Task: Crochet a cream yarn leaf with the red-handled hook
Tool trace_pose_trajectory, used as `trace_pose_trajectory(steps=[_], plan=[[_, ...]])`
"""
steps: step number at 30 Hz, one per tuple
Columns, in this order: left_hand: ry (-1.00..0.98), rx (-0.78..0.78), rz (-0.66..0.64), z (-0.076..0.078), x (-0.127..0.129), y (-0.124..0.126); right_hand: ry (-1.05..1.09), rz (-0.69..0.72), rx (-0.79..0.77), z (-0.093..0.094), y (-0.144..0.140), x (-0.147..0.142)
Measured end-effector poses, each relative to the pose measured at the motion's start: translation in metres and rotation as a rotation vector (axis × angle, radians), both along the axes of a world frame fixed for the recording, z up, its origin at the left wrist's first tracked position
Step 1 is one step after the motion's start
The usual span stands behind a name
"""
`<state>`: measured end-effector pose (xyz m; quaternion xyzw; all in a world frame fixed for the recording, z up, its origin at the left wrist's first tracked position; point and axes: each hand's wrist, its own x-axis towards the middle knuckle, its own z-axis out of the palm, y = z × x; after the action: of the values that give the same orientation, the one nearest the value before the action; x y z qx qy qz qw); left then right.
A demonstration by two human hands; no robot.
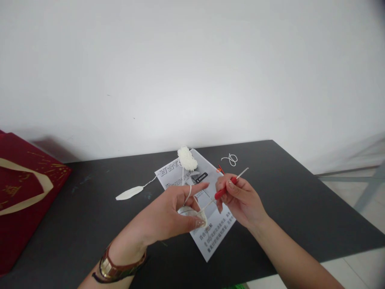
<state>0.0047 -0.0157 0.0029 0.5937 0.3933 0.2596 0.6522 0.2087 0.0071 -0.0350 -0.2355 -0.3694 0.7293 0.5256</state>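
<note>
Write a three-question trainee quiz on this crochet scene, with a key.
1. True or false: the right hand holds a red-handled hook.
2. The yarn ball rests on: A) the red bag, B) the printed sheet, C) the floor.
3. Which finger of the left hand has yarn looped over it?

Key: 1 true; 2 B; 3 the index finger.

Bright, even, diffuse light, white wall (192, 60) slightly washed out, soft faint shadows cast along the far edge of the dark table (300, 192), mild softness throughout, corners darkened and curved by lens distortion.
</note>
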Motion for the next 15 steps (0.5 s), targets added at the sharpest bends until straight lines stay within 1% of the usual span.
trace_pose_trajectory(steps=[5,9,15], plan=[[0.032,0.006,-0.058,0.001,-0.001,0.001,-0.073,0.018,0.041,0.003,0.003,0.006],[0.055,0.046,-0.098,0.000,-0.001,0.003,-0.132,0.017,0.127,0.008,0.004,0.011],[0.142,0.090,-0.102,-0.002,-0.001,0.004,-0.206,0.021,0.263,0.013,0.003,0.020]])
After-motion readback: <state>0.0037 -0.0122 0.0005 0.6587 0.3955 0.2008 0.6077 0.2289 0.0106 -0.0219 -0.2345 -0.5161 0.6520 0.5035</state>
